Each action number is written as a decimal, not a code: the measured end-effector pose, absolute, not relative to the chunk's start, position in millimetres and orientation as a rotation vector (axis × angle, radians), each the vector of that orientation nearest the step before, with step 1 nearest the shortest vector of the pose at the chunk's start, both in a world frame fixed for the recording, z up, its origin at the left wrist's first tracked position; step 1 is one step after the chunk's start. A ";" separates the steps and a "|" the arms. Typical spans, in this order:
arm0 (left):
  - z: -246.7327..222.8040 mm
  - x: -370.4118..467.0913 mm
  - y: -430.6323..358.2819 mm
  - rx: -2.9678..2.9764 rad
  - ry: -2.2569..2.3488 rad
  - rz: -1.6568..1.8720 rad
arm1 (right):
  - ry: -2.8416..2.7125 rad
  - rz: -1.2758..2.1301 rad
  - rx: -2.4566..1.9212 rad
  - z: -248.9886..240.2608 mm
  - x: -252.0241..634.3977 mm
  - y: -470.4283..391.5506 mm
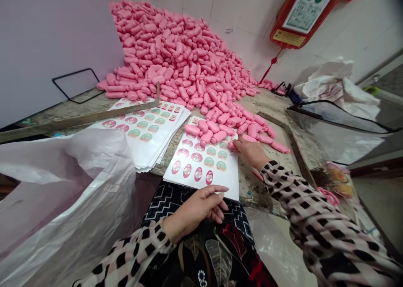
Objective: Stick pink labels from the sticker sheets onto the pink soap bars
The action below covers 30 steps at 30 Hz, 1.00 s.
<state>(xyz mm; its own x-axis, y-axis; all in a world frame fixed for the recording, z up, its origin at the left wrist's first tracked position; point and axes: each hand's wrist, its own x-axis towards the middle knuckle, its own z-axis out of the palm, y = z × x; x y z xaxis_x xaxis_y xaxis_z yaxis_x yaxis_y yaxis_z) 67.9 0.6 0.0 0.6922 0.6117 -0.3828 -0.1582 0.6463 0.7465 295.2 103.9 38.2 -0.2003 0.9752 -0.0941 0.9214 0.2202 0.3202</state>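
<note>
Small pink bottle-shaped pieces [185, 64] are heaped in a big pile at the back, and its front edge spreads over a stack of sticker sheets [189, 186]. At the right edge of those sheets, my right hand [252, 152] has its fingertips closed on one pink piece [232, 145]. My left hand [201, 207] hangs over the lap, just in front of the sheets, with its fingers loosely bent and apart and nothing seen in it. The top sheet carries rows of pink and green oval stickers.
A second stack of sticker sheets [129, 148] lies left, under a wooden strip [85, 120]. White plastic [103, 194] hangs at the lower left. A wooden strip [292, 144] and a clear bag [340, 131] are at right. A red calendar [289, 37] hangs on the wall.
</note>
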 end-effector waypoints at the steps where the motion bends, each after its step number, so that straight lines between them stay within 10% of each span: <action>1: 0.9 66.2 2.5 0.657 0.657 0.500 | 2.273 0.290 1.770 38.0 290.9 94.5; 7: -3.9 56.3 16.8 0.244 0.460 0.542 | 2.860 0.047 1.541 29.5 245.0 8.9; 16: -0.2 49.2 13.9 0.333 0.536 0.499 | 2.635 -1.462 2.306 48.6 233.5 -21.1; 30: 9.9 24.5 15.5 1.988 1.114 0.500 | 2.315 -0.227 2.497 2.1 216.3 1.1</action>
<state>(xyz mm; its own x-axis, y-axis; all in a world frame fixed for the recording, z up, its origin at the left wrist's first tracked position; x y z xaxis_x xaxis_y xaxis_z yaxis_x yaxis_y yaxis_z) 24.5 15.5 9.9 0.5371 0.8427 -0.0362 0.5325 -0.3055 0.7894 216.3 1.1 2.1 0.0880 0.9924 0.0861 0.9568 -0.0602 -0.2843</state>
